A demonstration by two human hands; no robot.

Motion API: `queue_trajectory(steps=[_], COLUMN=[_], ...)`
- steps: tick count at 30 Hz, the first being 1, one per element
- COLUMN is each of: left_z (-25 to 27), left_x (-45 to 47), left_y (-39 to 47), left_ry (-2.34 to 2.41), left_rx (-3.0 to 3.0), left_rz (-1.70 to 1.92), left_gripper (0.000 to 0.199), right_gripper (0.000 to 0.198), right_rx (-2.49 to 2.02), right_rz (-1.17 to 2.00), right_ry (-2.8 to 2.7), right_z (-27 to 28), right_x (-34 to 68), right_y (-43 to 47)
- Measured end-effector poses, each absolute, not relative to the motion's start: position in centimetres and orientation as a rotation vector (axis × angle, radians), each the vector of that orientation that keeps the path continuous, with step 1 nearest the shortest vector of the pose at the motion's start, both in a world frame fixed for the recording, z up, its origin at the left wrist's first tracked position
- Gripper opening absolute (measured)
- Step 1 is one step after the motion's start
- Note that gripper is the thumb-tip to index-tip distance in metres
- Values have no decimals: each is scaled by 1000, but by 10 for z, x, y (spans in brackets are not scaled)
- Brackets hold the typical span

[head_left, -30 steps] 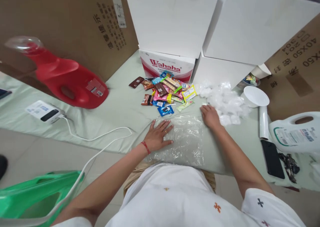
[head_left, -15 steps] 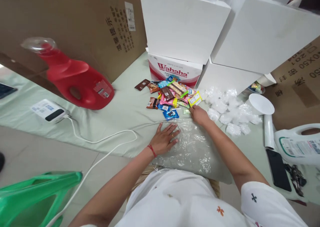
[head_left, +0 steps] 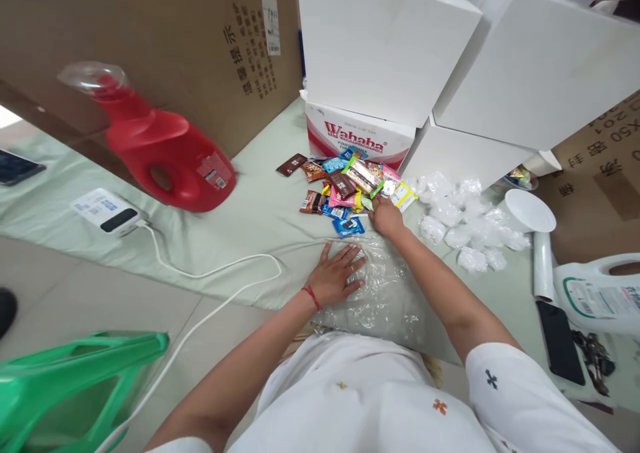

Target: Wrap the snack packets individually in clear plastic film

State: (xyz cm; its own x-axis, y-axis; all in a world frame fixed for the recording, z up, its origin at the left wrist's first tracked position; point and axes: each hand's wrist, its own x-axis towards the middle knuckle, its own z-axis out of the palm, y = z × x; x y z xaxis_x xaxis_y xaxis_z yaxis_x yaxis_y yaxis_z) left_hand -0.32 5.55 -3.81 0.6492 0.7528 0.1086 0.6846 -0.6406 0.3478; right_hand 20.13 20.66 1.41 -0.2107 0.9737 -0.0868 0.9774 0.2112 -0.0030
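My left hand (head_left: 341,274) lies flat with fingers spread on a sheet of clear plastic film (head_left: 387,293), at the table's near edge. A red cord circles that wrist. Beyond it is a heap of small wrapped snacks (head_left: 343,185) in brown, blue, pink, green and yellow. My right hand (head_left: 387,218) reaches to the heap's near right side, fingers curled together and pointing down. What the fingertips grip, if anything, is hidden. Just beyond that hand lies a yellow-and-white packet (head_left: 403,196), and a blue packet (head_left: 349,226) is to its left.
Several clear plastic-wrapped bundles (head_left: 465,216) lie right of the snacks. A Wahaha carton (head_left: 357,133) and white boxes (head_left: 390,46) stand behind. Left are a red jug (head_left: 170,153) and a white device (head_left: 107,212) with a cable; right, a film roll (head_left: 543,266), phone (head_left: 560,341) and keys (head_left: 595,360).
My right hand has moved left and slightly farther into the snack heap, off the yellow-and-white packet's near corner. My left hand keeps its place on the film. The view has shifted slightly.
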Motion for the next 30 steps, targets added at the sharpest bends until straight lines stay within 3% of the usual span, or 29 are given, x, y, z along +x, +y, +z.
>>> queue_trajectory(steps=[9, 15, 17, 23, 30], left_z=[-34, -35, -38, -47, -42], left_x=[-2, -7, -11, -18, -11], left_y=[56, 60, 64, 70, 63], left_ry=[1155, 1175, 1176, 1169, 1206], left_rx=[2551, 2432, 2353, 2300, 2429], left_rz=[351, 393, 412, 470, 446], left_gripper=[59, 73, 71, 62, 43], right_gripper=[24, 12, 11, 18, 28], right_rx=[1932, 1816, 1755, 1923, 2062], right_rz=[-60, -820, -924, -668, -588], right_ry=[2365, 2635, 2662, 2495, 2591], right_z=[57, 79, 70, 32, 47], right_x=[253, 278, 272, 261, 250], right_y=[133, 54, 37, 22, 28])
